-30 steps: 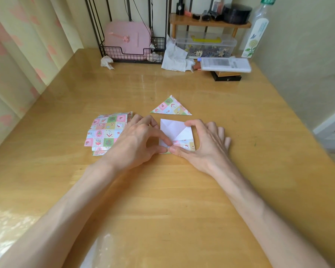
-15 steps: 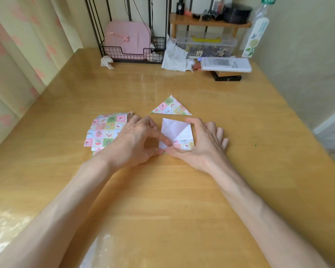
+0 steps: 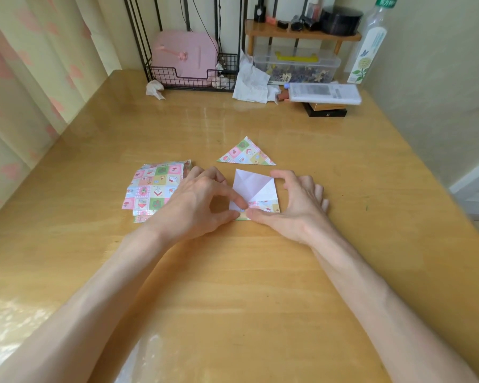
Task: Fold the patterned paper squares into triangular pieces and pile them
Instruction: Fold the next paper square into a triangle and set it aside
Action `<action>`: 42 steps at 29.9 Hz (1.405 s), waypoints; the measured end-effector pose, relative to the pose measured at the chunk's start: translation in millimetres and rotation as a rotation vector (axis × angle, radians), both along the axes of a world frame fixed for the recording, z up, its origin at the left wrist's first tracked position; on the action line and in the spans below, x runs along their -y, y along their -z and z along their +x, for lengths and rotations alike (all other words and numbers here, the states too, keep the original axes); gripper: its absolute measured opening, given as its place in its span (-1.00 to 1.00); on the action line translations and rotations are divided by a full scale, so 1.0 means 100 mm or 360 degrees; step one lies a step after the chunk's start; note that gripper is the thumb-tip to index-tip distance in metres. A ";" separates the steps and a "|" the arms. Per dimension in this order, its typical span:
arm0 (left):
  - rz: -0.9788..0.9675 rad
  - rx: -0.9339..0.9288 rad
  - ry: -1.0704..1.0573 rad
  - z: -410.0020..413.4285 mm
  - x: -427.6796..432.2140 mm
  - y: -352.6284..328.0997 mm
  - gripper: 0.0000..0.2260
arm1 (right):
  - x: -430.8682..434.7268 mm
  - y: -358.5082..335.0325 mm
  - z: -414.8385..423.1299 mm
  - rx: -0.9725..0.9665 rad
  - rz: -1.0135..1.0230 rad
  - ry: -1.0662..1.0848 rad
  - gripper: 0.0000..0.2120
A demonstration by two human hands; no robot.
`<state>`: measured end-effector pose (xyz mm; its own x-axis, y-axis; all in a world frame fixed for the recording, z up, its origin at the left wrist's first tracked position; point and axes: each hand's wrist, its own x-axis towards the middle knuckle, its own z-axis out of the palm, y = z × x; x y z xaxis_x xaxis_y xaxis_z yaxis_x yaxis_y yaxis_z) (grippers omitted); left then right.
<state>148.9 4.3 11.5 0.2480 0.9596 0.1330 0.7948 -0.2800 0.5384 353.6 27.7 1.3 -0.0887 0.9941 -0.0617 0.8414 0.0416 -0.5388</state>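
Note:
A paper square (image 3: pixel 253 187) lies white side up on the wooden table (image 3: pixel 233 272), with creases across it and its near edge turned up in a patterned strip. My left hand (image 3: pixel 194 201) pinches the strip's left end between thumb and forefinger. My right hand (image 3: pixel 293 205) has its thumb pressed on the strip's near edge, while its curled fingers hover at the square's right side. One folded patterned triangle (image 3: pixel 246 154) lies just beyond the square. A stack of unfolded patterned squares (image 3: pixel 155 189) sits to the left, partly under my left hand.
Along the table's far edge stand a black wire rack (image 3: pixel 194 76) with a pink case, crumpled tissues (image 3: pixel 250 81), a clear storage box (image 3: pixel 296 64) under a small wooden shelf, a white packet (image 3: pixel 324 93) and a tall bottle (image 3: pixel 369 42). A curtain hangs on the left.
My right hand's fingers have lifted off the square's right edge and curled. The left forefinger has slid a little further onto the folded strip. The paper has hardly shifted.

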 end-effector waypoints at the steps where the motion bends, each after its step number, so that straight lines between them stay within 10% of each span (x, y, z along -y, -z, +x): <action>1: 0.0012 -0.0006 0.0000 0.01 0.00 0.00 -0.79 | 0.00 0.00 0.02 -0.0018 0.0006 -0.0007 -0.14; 20: 0.0020 0.0057 0.0033 -0.01 0.02 0.02 -0.74 | -0.03 -0.04 0.23 -0.0226 0.0058 -0.0144 -0.26; 31: 0.0236 -0.0071 0.0115 0.04 -0.05 0.09 -0.79 | 0.00 -0.03 0.17 -0.0231 0.0743 -0.0306 -0.90; 36: 0.0399 -0.0026 0.0071 0.07 -0.01 0.06 -0.98 | -0.02 -0.08 0.22 -0.0623 0.0329 -0.0094 -0.84; 38: 0.0374 -0.0004 0.0075 0.09 0.02 0.06 -0.85 | 0.01 -0.11 0.21 -0.0742 0.0185 -0.0065 -0.93; 42: 0.0286 -0.0076 0.0135 0.11 0.03 0.08 -0.50 | 0.08 -0.18 0.17 -0.0893 -0.0022 -0.0129 -0.49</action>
<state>159.4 1.5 3.7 0.3370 0.8969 0.2863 0.7877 -0.4352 0.4360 370.5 19.9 19.6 -0.1879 0.9822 0.0040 0.4206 0.0841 -0.9033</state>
